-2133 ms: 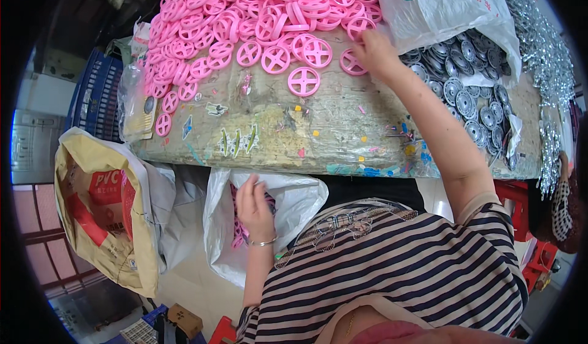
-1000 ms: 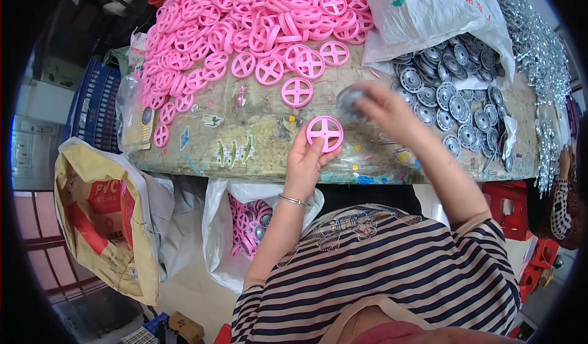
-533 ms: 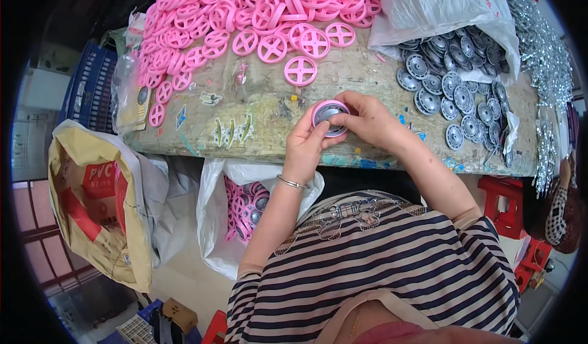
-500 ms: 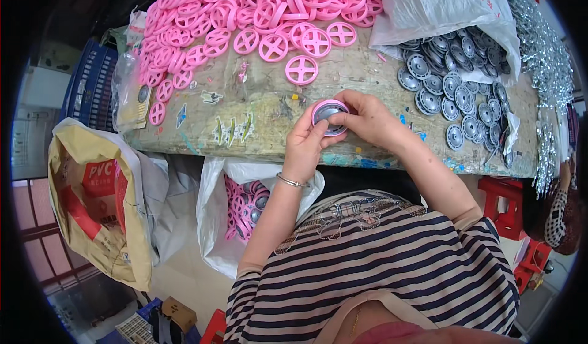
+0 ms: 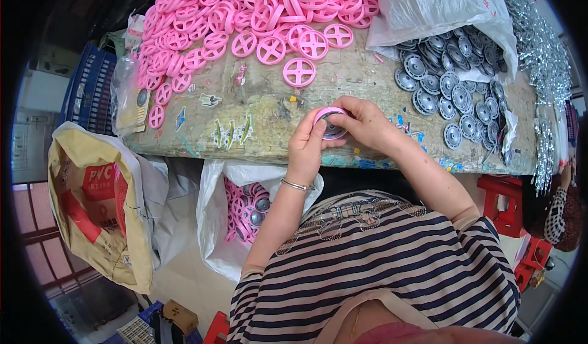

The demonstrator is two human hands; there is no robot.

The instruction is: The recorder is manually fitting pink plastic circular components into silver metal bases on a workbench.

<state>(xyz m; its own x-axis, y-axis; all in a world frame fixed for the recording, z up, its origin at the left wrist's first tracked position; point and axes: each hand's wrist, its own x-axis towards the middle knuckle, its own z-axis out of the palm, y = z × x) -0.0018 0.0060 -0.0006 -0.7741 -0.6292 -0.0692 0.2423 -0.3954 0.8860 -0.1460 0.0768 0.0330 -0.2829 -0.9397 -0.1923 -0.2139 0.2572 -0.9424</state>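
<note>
Pink plastic, clamped between both hands: gripped the wheel [image 5: 331,110] at one side with the left hand [image 5: 304,139], thumb on the front, and at the other with the right hand [image 5: 367,123], thumb across the grey hubcap-like disc [image 5: 334,130] inside the rim. A second ago, held the wheel in the left hand alone and carried the disc, blurred, in the right, well apart. Since half a second ago, tilted the wheel slightly, over the near edge of the tabletop [image 5: 263,108].

Left a loose pink spoked ring [image 5: 299,73] lying flat beyond the hands, nearest of a big pile of pink rings [image 5: 294,7]. Saw to the right a heap of grey discs [image 5: 450,81], partly covered by a white plastic bag [image 5: 441,7], with silver tinsel [image 5: 533,38] beyond. Blocked part of the white sack [image 5: 214,240] below with the left forearm [image 5: 275,231]; saw pink-and-grey wheels [image 5: 248,209] inside it.

Showed the held wheel as a bright pink rim around a dark grey face, partly hidden by the thumbs; could not tell whether fully seated.
</note>
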